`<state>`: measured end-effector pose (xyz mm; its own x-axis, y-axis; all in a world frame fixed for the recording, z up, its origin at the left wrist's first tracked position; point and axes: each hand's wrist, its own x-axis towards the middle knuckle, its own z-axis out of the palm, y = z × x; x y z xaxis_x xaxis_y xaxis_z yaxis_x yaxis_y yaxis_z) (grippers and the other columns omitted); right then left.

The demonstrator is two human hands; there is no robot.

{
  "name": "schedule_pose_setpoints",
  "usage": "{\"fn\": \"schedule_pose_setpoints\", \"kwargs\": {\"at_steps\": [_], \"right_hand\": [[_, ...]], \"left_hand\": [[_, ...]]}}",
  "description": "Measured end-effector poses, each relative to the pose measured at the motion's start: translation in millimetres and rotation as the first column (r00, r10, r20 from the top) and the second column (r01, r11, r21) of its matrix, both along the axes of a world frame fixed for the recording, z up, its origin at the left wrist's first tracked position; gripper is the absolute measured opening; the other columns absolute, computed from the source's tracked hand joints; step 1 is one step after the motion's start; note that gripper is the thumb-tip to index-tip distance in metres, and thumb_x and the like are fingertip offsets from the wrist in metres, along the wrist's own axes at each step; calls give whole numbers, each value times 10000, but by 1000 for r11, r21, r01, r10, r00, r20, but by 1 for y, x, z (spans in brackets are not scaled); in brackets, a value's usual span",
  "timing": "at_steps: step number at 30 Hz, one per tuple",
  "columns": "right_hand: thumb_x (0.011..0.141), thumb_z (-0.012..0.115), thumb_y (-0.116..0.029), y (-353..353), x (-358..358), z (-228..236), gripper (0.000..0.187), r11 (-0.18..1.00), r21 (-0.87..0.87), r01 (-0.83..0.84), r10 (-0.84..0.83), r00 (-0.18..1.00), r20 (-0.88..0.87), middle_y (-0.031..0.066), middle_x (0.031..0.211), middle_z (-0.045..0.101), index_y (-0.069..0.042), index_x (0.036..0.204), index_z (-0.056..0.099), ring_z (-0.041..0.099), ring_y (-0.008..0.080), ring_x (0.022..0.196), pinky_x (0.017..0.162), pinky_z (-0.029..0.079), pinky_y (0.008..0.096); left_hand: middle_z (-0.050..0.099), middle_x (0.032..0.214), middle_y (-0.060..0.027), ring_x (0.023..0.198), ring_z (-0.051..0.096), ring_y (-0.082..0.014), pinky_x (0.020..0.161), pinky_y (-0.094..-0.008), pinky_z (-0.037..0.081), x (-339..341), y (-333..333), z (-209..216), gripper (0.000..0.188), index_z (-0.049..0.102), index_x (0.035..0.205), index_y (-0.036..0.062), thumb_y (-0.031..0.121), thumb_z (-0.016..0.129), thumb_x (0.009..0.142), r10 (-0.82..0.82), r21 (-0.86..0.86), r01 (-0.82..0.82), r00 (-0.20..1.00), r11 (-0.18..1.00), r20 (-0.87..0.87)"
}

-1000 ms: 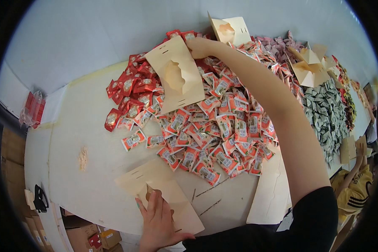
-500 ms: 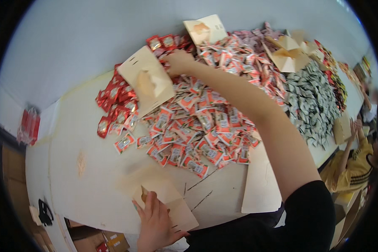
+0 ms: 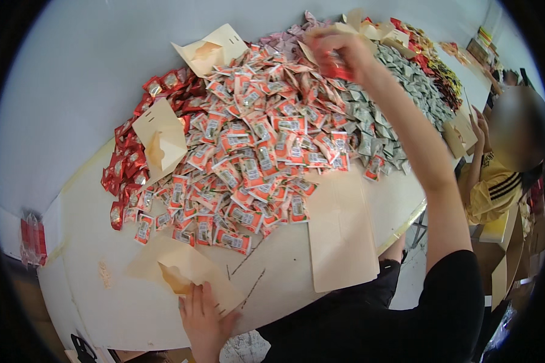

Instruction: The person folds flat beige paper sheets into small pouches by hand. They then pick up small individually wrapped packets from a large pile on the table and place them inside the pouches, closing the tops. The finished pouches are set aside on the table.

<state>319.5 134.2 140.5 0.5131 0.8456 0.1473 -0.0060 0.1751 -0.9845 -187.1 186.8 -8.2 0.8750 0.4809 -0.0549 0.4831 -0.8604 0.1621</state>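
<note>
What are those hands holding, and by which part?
Left hand: the card, pressed at its near end. Right hand: something red, too blurred to tell which part.

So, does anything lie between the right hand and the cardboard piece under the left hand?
Yes, the heap of orange packets lies on the table between them. The right hand looks raised, so a path over the heap seems free.

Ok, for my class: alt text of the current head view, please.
A person's right hand, blurred, holds a red item over heaped wrapped packets; the left hand lies on a cream card with a cutout, on a white table.
</note>
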Motion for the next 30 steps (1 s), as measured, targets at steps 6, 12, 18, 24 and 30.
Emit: {"fn": "schedule_pose_setpoints", "kwargs": {"at_steps": [6,12,18,24,30], "right_hand": [[746,687,-145,-146,79,-53,180,542,-177,821,94,150,984,52,797,644,-87,917,682,622,231,758,680,497,367],[774,683,-209,-145,88,-101,156,594,-81,800,153,-13,988,40,1012,606,-146,916,691,634,269,869,725,514,388],[794,688,-160,-144,106,-92,125,727,125,676,-569,489,662,24,917,652,-56,861,664,630,171,642,546,493,282],[850,633,-77,-191,90,-84,49,888,124,444,-425,892,-152,8,631,586,-37,837,608,559,77,535,476,454,227],[821,593,-144,-209,-39,-116,149,804,-401,439,312,262,913,94,657,610,-118,959,643,635,223,616,520,499,360]], "left_hand": [[411,1336,-263,1244,367,-443,1012,-538,298,5,4,-8,828,388,1370,-3,397,715,722,-39,60,34,996,998,82],[465,1257,-212,1169,419,-401,997,-570,299,5,0,-22,808,399,1356,9,475,668,753,71,21,-77,980,997,187],[504,1212,-168,1106,486,-328,1058,-544,281,3,-4,-26,636,431,1317,3,274,669,793,-34,366,-19,990,931,136],[580,1112,-137,1003,569,-265,1073,-574,286,13,-2,-31,477,473,1243,2,67,598,787,-23,423,-61,981,904,191],[604,1083,-135,947,593,-261,956,-500,398,18,-19,-3,466,490,1222,-8,6,606,770,-121,568,-58,954,821,273]]}}
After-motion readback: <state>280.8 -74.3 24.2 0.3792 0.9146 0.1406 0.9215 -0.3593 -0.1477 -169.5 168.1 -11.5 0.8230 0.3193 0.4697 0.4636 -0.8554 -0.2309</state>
